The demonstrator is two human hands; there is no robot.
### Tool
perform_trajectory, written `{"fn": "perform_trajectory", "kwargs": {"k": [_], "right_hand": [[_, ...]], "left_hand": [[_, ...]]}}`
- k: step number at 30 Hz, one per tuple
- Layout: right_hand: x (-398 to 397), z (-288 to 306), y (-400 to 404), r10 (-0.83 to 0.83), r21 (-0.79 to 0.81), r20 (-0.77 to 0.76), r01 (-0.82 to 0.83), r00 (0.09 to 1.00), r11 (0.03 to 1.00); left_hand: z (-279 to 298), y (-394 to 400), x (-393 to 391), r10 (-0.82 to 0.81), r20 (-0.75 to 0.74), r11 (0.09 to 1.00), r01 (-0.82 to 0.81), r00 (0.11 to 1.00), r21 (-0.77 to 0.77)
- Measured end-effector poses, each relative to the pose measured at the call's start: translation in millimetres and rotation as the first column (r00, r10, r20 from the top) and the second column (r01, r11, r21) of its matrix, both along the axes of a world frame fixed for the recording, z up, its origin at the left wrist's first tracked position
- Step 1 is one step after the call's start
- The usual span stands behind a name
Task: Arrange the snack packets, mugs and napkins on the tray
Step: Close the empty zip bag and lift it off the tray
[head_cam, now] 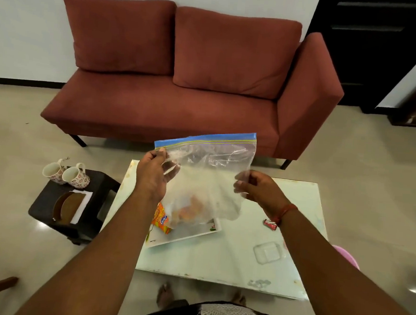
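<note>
**Clear zip bag held up over the tabletop**

Both hands raised above a pale green glass tabletop (256, 266). Left hand (151, 175): grip pinched closed on the upper left corner of a zip bag (208, 172), thumb just under the seal. Right hand (256, 187): fingers curled loosely at the bag's right edge, seen partly through the film; cannot tell whether they actually pinch it.

Bag: thin, clear, crinkled plastic, roughly square, blue band with a yellow line along the seal at top. It hangs tilted, left corner lower. Something orange shows blurred through its lower part; cannot tell if it is inside or behind.

Below the bag, a flat white rectangular tray (196, 236) lies on the tabletop, with small printed motifs at the edges. An orange snack packet (162, 219), glossy foil, rests on the tray's left part, half hidden by the left wrist; its blue logo lettering is too blurred to read.

Left of the tabletop, a low dark plastic stool (51, 205) carries two white ceramic mugs (65, 174) with a small red floral pattern, touching side by side, and white folded napkins (82, 204) under a brown curved holder (67, 205).

A small red wrapper (270, 224) lies near the right wrist. Rust-red fabric sofa (182, 81) behind.
</note>
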State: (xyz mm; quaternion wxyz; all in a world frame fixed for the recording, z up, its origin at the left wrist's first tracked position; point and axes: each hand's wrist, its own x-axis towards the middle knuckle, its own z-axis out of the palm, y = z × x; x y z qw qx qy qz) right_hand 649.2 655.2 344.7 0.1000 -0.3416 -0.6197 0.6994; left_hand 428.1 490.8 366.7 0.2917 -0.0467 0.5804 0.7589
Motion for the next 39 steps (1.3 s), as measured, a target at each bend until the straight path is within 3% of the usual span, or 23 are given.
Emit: {"fn": "perform_trajectory", "kwargs": {"k": [4,8,11,15,20,26,31,36,39], "right_hand": [[-8,4,-1,-0.179,-0.107,-0.097,0.169,0.979,0.980],[-12,7,-1,-0.284,-0.229,-0.155,0.245,0.946,0.942],[-14,5,-5,-0.324,-0.224,-0.148,0.287,0.934,0.931],[-15,0,-11,-0.287,-0.190,-0.124,0.261,0.950,0.947],[-20,-1,-18,-0.177,-0.165,-0.161,0.151,0.971,0.975],[-30,-3,-21,-0.356,0.051,-0.113,0.363,0.928,0.930],[-33,1,-25,-0.356,0.254,-0.138,0.380,0.924,0.889],[-38,9,-27,-0.216,0.429,-0.032,0.209,0.976,0.879],[-40,15,-24,-0.168,0.609,0.109,0.068,0.980,0.790]], "left_hand": [[-11,-13,2,-0.029,-0.004,1.000,0.029,1.000,-0.002],[-39,-32,14,-0.266,0.025,0.956,0.267,0.964,-0.123],[-46,-35,20,-0.376,-0.076,0.903,0.346,0.924,-0.255],[-38,-32,15,-0.349,-0.224,0.925,0.296,0.910,-0.240],[-27,-34,1,-0.439,-0.297,0.891,0.368,0.848,-0.266],[-29,-40,-21,-0.378,-0.344,0.915,0.290,0.860,-0.280],[-25,-46,-35,-0.419,-0.363,0.884,0.283,0.833,-0.371],[-17,-53,-50,-0.574,-0.424,0.773,0.294,0.701,-0.561],[-13,-53,-59,-0.687,-0.467,0.672,0.240,0.557,-0.701]]}}
